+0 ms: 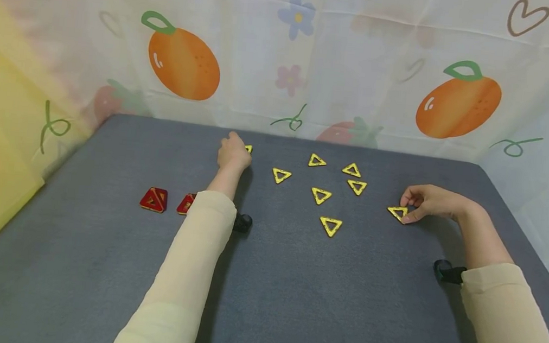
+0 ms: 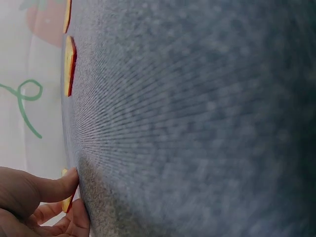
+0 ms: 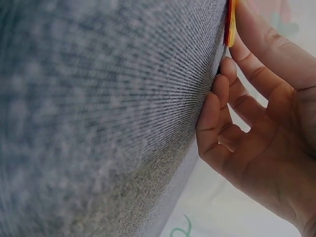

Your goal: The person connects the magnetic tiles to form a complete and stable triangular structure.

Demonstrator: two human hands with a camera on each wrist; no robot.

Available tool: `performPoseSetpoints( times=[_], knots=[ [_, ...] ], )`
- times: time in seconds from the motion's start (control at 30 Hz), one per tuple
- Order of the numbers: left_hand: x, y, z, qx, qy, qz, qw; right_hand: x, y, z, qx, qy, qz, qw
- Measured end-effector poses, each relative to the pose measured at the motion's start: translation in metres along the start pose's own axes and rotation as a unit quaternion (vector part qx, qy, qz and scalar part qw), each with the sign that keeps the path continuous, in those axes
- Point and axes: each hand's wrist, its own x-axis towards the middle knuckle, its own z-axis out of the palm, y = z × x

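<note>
Both hands pinch at flat yellow triangles, far apart on one table (image 1: 321,306).

The step in hand looks like taking hold of one piece per side: the left grip (image 1: 233,152) has thumb and fingers closed about the left yellow triangle (image 1: 249,149), mostly hidden by the hand, while the right grip (image 1: 429,200) pinches the right yellow triangle (image 1: 391,208) by its near corner; whether either is lifted is hard to tell. Six loose yellow triangles (image 1: 331,219) lie between the two grips, and red triangle pieces (image 1: 153,199) sit to the left of the left grip and nearer the person, some partly behind the left sleeve (image 1: 182,272). The next move probably calls for fingertips kept firm on the thin edges, clear of neighbouring pieces.
</note>
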Motion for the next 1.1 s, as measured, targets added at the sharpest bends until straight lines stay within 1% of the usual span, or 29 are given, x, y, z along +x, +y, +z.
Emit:
performPoseSetpoints(
  times=[0.17, 0.3, 0.43, 0.53, 0.67, 0.77, 0.87, 1.0, 1.1],
  knots=[
    [0.001, 0.001, 0.002, 0.001, 0.02, 0.001, 0.9998, 0.002, 0.0, 0.001, 0.001, 0.002, 0.003, 1.0],
    [0.001, 0.003, 0.004, -0.001, 0.026, 0.002, 0.9996, 0.003, 0.0, 0.001, 0.0, -0.001, 0.004, 1.0],
    [0.0, 0.009, 0.003, -0.001, 0.031, 0.015, 0.9994, 0.002, -0.001, 0.0, -0.005, 0.001, 0.004, 1.0],
    [-0.002, 0.017, 0.0, -0.005, 0.03, 0.039, 0.9988, 0.0, -0.002, 0.0, -0.008, 0.003, 0.007, 0.9999],
    [-0.013, 0.029, -0.009, -0.01, 0.023, 0.096, 0.9951, 0.0, -0.001, 0.0, -0.004, 0.0, 0.008, 1.0],
    [-0.024, 0.036, -0.014, -0.008, 0.003, 0.146, 0.9892, 0.0, 0.0, 0.0, 0.001, -0.002, 0.007, 1.0],
    [-0.038, 0.039, -0.015, -0.012, -0.033, 0.185, 0.9821, 0.0, 0.0, 0.0, 0.002, -0.002, 0.009, 1.0],
    [-0.059, 0.039, -0.014, -0.02, -0.096, 0.223, 0.97, 0.0, 0.0, 0.0, -0.005, 0.0, 0.011, 0.9999],
    [-0.075, 0.037, -0.01, -0.024, -0.148, 0.246, 0.9577, 0.001, -0.001, 0.0, -0.01, 0.001, 0.012, 0.9999]
  ],
)
